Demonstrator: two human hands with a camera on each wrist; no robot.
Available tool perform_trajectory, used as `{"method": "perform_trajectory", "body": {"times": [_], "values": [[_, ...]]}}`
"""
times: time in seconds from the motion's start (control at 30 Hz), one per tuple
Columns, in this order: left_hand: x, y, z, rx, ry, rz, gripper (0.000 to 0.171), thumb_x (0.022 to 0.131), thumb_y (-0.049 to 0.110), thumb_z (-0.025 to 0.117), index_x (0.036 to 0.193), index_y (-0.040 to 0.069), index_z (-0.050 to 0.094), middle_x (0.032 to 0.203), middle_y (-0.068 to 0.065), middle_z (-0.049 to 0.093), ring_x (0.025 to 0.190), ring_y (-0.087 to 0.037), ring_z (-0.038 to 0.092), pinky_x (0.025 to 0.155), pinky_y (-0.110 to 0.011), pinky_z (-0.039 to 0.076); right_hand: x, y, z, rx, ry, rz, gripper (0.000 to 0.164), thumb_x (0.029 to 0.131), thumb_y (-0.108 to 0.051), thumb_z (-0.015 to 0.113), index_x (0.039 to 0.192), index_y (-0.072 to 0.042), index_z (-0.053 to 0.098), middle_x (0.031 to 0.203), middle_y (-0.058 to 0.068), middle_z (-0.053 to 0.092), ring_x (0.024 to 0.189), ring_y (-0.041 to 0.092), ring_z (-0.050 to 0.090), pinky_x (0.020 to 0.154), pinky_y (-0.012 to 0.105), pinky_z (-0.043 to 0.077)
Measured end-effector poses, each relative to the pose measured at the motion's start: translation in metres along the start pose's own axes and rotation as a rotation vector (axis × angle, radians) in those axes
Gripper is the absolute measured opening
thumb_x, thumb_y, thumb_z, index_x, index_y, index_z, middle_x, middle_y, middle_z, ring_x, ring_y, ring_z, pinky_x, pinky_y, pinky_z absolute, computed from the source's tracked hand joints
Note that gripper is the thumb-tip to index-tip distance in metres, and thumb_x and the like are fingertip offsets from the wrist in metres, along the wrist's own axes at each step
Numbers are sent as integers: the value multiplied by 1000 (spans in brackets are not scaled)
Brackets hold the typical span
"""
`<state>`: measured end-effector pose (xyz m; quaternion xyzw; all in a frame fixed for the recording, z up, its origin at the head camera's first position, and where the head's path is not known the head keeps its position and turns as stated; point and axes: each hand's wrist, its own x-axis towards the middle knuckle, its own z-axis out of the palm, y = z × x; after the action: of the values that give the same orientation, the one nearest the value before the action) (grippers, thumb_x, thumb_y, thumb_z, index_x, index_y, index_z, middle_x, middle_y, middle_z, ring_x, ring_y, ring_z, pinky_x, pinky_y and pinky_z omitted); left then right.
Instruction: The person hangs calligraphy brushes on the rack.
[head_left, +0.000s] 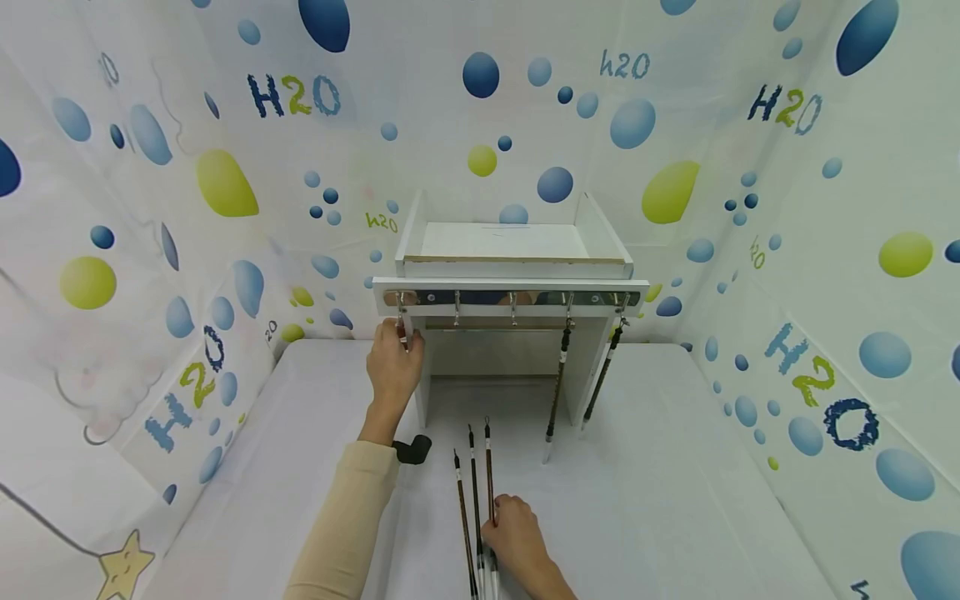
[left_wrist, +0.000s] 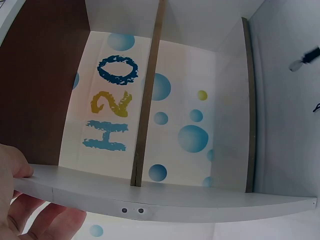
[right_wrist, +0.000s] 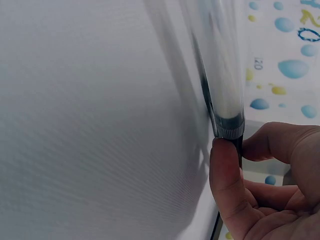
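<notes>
A white wooden shelf [head_left: 512, 268] stands on the table, with a hook rail [head_left: 480, 297] across its front. My left hand [head_left: 395, 362] grips the shelf's left side; in the left wrist view the thumb and fingers lie on opposite sides of the white side board [left_wrist: 170, 202]. My right hand [head_left: 517, 533] pinches the rightmost of three calligraphy brushes [head_left: 489, 467] on the table. In the right wrist view thumb and fingertip meet just below its clear cap [right_wrist: 225, 85]. The other two brushes, a brown one [head_left: 462, 512] and a dark one [head_left: 475, 483], lie beside it.
Two capped brushes, one [head_left: 557, 383] nearer the middle and one [head_left: 602, 375] at the right end, hang from the rail's right hooks. A patterned white curtain [head_left: 435, 167] surrounds the white table [head_left: 660, 467]. The black wrist camera [head_left: 412, 450] sits beside my left wrist.
</notes>
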<state>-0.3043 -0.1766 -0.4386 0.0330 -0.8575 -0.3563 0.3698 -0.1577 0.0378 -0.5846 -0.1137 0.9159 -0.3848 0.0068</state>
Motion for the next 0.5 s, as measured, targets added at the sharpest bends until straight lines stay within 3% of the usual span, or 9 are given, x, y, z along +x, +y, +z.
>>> {"method": "perform_trajectory", "body": {"times": [0.13,0.5], "values": [[0,-1,0,-3,-5,-5,28,92,15,62,108,-7,60,99,-24,65,85,-41,73,70,-58,55,1,-1,-3,16,15,8,32,74,0,65,102,15,67,81,12,63,66,12,51,53,25,45],[1,-3,1,-6,-17,-11,28,93,17,60,110,-6,60,100,-23,65,87,-40,74,70,-57,56,5,-6,-6,14,88,62,29,73,1,67,101,7,65,78,3,54,66,10,49,53,22,41]]}}
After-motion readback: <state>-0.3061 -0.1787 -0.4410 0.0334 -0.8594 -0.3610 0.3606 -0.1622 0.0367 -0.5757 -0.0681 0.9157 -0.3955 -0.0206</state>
